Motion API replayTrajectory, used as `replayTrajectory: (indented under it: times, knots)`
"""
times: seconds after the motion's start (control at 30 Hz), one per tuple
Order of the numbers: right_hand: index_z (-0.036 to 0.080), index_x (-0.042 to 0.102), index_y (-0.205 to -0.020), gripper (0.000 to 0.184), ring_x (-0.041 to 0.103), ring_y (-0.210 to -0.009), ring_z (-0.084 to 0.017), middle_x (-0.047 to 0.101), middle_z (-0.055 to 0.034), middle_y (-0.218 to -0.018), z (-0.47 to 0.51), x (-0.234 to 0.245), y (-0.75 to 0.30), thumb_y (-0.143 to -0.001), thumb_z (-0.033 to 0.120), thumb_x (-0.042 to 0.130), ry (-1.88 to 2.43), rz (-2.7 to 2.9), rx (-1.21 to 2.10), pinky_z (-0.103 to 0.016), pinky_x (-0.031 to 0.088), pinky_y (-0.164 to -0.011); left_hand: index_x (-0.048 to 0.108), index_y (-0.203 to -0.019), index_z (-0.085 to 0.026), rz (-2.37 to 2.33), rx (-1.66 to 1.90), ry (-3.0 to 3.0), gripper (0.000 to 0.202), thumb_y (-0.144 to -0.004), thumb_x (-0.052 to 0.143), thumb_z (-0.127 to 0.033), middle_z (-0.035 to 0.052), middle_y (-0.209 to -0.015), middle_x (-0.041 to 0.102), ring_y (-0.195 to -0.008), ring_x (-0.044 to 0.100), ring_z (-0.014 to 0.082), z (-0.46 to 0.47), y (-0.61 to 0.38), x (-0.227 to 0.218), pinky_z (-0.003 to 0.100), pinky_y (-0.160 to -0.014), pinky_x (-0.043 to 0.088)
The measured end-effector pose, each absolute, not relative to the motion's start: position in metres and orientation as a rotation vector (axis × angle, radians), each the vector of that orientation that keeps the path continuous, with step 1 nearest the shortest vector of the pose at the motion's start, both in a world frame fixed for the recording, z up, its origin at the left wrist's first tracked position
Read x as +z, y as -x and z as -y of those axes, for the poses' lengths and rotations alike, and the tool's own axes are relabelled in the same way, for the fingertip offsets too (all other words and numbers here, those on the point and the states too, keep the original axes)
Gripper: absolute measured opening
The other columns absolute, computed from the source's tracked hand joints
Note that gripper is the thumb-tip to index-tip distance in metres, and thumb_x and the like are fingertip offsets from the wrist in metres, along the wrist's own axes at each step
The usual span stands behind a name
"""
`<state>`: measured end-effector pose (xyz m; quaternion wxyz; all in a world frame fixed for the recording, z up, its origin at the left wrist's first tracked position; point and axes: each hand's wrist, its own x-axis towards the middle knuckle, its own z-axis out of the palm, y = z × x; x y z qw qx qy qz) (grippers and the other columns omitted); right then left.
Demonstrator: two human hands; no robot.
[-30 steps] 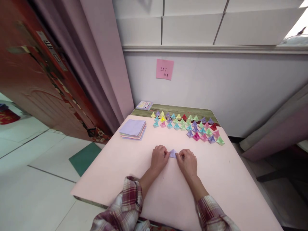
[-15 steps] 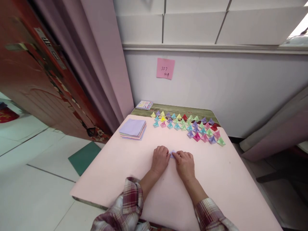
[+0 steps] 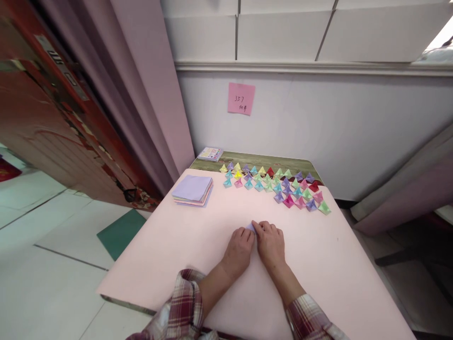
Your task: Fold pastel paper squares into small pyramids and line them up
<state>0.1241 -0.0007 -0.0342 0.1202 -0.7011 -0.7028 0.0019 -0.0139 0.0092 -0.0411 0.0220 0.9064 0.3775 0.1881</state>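
1. Hands: 2, left hand (image 3: 239, 250) and right hand (image 3: 272, 245), both low over the table, near each other.
2. Paper being worked: 1 small lilac paper (image 3: 250, 227), on the pale pink table cover (image 3: 329, 264), mid-table. Mostly hidden by the hands; small patch visible.
3. Paper vs fingers: visible patch sits between the two hands, at the fingertips. Left fingers at its near-left side; right index finger reaches along its right side, tip at the top.
4. Left finger state: curled inward, knuckles up, at the paper. Pinching or just pressing, cannot tell.
5. Right finger state: index extended onto the paper, others bent. Thumb hidden; grip cannot be told.
6. Folded paper shapes (image 3: 289, 201): about three dozen, pointed, in close uneven rows beyond the hands; overlaps make exact count unsure. Red 2, magenta 1; rest yellow, purple, blue, green, pink.
7. Paper stack (image 3: 193, 189): 1, lilac sheet on top, mixed colours below, left of the folded shapes. Sheets too many to count.
8. Printed packet (image 3: 210, 154): 1, far left corner.
9. Pink note (image 3: 241, 98): 1, on wall, reads 357 plus handwriting.
10. Green sheet (image 3: 122, 233): 1, floor, left.
11. Plaid sleeves (image 3: 187, 302): 2.
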Motion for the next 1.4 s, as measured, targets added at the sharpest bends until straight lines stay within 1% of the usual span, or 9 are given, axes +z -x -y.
replayTrajectory:
  times: [0.13,0.33,0.47,0.6,0.67,0.83,1.07,1.2,1.4]
  knots:
    - [0.034,0.052,-0.129,0.036,0.051,-0.095,-0.020,0.061,-0.0043,-0.110,-0.001,-0.033,-0.123,-0.095,0.023,0.046,2.067,2.042,0.039,-0.033,0.029,-0.078,0.047,-0.128,-0.015,-1.191,0.513,-2.785,0.042,-0.087,0.040,-0.008,0.0100,-0.105,0.057,-0.096,0.049,0.0243,-0.006,0.016,-0.037,0.042,-0.088,0.041]
    - [0.035,0.054,-0.128,0.035,0.052,-0.096,-0.020,0.061,-0.0055,-0.111,-0.001,-0.031,-0.120,-0.096,0.024,0.044,2.099,2.017,0.073,-0.034,0.029,-0.078,0.054,-0.121,-0.014,-1.240,0.452,-2.797,0.039,-0.085,0.040,-0.006,0.0094,-0.101,0.059,-0.096,0.051,0.0248,-0.007,0.012,-0.034,0.046,-0.097,0.035]
    - [0.036,0.055,-0.127,0.036,0.053,-0.096,-0.020,0.061,-0.0049,-0.111,-0.001,-0.029,-0.123,-0.094,0.023,0.046,2.093,1.995,0.107,-0.033,0.031,-0.079,0.051,-0.125,-0.015,-1.216,0.505,-2.783,0.043,-0.084,0.042,-0.007,0.0100,-0.106,0.058,-0.100,0.051,0.0247,-0.005,0.016,-0.036,0.046,-0.099,0.034]
    - [0.032,0.064,-0.114,0.031,0.058,-0.093,-0.017,0.065,-0.0019,-0.104,-0.012,-0.026,-0.134,-0.092,0.023,0.046,2.057,1.871,0.332,-0.028,0.034,-0.076,0.049,-0.126,-0.018,-1.205,0.578,-2.744,0.046,-0.083,0.043,-0.006,0.0105,-0.110,0.057,-0.104,0.050,0.0249,-0.002,0.020,-0.036,0.046,-0.097,0.035]
    - [0.028,0.065,-0.108,0.026,0.061,-0.089,-0.016,0.067,-0.0017,-0.100,-0.021,-0.023,-0.139,-0.090,0.029,0.047,2.108,1.714,0.455,-0.027,0.036,-0.072,0.050,-0.125,-0.019,-1.204,0.609,-2.731,0.046,-0.081,0.043,-0.004,0.0105,-0.109,0.058,-0.103,0.050,0.0248,-0.001,0.021,-0.034,0.045,-0.094,0.037]
    - [0.023,0.065,-0.093,0.027,0.063,-0.082,-0.018,0.068,-0.0019,-0.088,-0.042,-0.014,-0.135,-0.076,0.044,0.063,2.198,1.686,0.517,-0.026,0.037,-0.064,0.051,-0.124,-0.020,-1.182,0.675,-2.694,0.051,-0.077,0.045,-0.001,0.0098,-0.109,0.058,-0.101,0.050,0.0249,0.000,0.022,-0.031,0.043,-0.091,0.040]
    - [0.023,0.066,-0.074,0.024,0.064,-0.075,-0.020,0.069,-0.0025,-0.078,-0.057,-0.008,-0.127,-0.058,0.038,0.077,2.280,1.678,0.616,-0.027,0.038,-0.061,0.055,-0.119,-0.019,-1.120,0.753,-2.664,0.043,-0.080,0.045,-0.003,0.0100,-0.112,0.057,-0.104,0.051,0.0245,0.001,0.029,-0.031,0.046,-0.093,0.041]
    - [0.024,0.068,-0.065,0.018,0.061,-0.063,-0.015,0.068,0.0011,-0.067,-0.051,-0.010,-0.133,-0.062,0.041,0.074,2.192,1.640,0.739,-0.023,0.035,-0.053,0.057,-0.115,-0.017,-1.101,0.802,-2.641,0.037,-0.082,0.045,-0.005,0.0108,-0.113,0.058,-0.106,0.052,0.0243,0.001,0.030,-0.031,0.046,-0.095,0.042]
    - [0.022,0.067,-0.069,0.018,0.059,-0.061,-0.012,0.068,0.0021,-0.066,-0.039,-0.013,-0.136,-0.070,0.040,0.068,2.044,1.575,0.760,-0.021,0.035,-0.052,0.059,-0.112,-0.018,-1.078,0.866,-2.631,0.034,-0.084,0.045,-0.007,0.0121,-0.114,0.059,-0.107,0.053,0.0247,0.000,0.030,-0.033,0.047,-0.094,0.044]
